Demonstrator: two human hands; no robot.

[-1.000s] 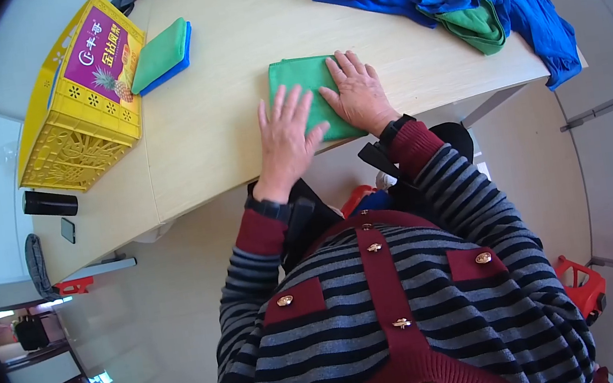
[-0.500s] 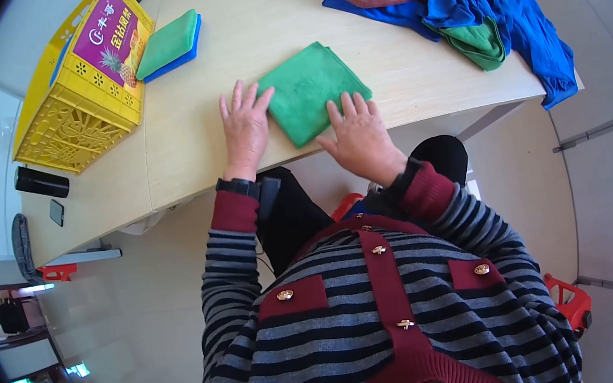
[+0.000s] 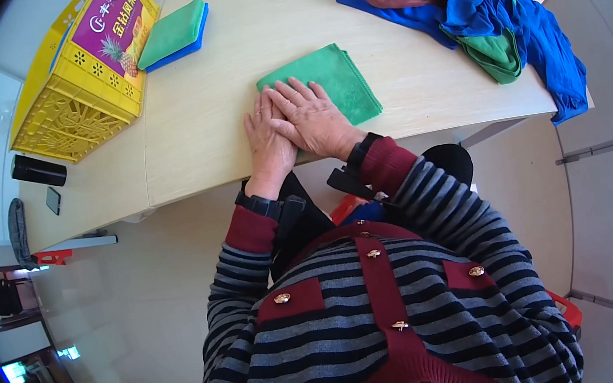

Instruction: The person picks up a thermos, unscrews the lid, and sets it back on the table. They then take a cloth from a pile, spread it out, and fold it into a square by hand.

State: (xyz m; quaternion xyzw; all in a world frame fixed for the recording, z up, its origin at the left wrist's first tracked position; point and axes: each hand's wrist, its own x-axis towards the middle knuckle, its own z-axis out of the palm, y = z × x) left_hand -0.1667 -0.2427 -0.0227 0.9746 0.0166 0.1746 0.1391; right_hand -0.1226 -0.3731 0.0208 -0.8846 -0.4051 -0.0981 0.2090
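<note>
A folded green cloth (image 3: 345,84) lies flat on the table near its front edge. My left hand (image 3: 268,140) rests with fingers stretched out at the cloth's left side. Partly over it lies my right hand (image 3: 312,118), its palm down and its fingers extended across the cloth and the left fingers. Both hands are open and grip nothing. Beneath them, the cloth's near left corner is hidden.
To the left stands a yellow plastic crate (image 3: 86,97) with a pineapple label. Beside it lie a folded green cloth (image 3: 174,31) and a blue one. A heap of blue and green cloths (image 3: 472,3) hangs over the right edge. A black cylinder (image 3: 39,170) and a phone (image 3: 53,200) lie left.
My right hand has moved left and now overlaps my left hand, which has shifted slightly right and down. Before, the hands were apart on either side of the cloth.
</note>
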